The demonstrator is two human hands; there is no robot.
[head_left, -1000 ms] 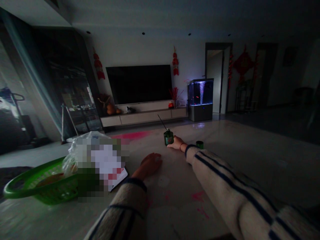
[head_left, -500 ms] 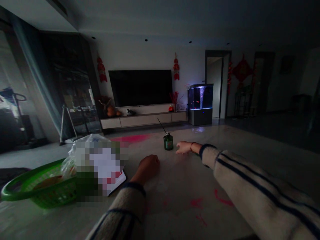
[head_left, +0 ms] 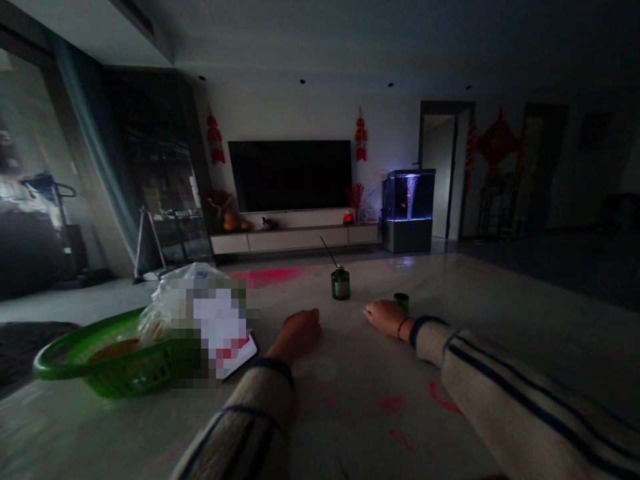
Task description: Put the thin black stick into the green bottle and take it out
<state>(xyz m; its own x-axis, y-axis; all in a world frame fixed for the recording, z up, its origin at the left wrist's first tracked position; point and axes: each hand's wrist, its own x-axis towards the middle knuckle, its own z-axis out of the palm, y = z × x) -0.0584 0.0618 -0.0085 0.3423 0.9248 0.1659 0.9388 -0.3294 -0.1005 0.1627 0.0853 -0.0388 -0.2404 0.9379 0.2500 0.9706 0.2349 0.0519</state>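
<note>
Green container (head_left: 401,303), just past right hand (head_left: 386,318)

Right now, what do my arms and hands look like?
Your left sleeve and right sleeve are cream knit, navy-striped and dark-cuffed. Your left hand and right hand are bare, and a thin red bracelet circles the right wrist.

My left hand (head_left: 300,331) rests curled, knuckles up; my right hand (head_left: 386,318) lies flatter, farther right, palm down.
</note>
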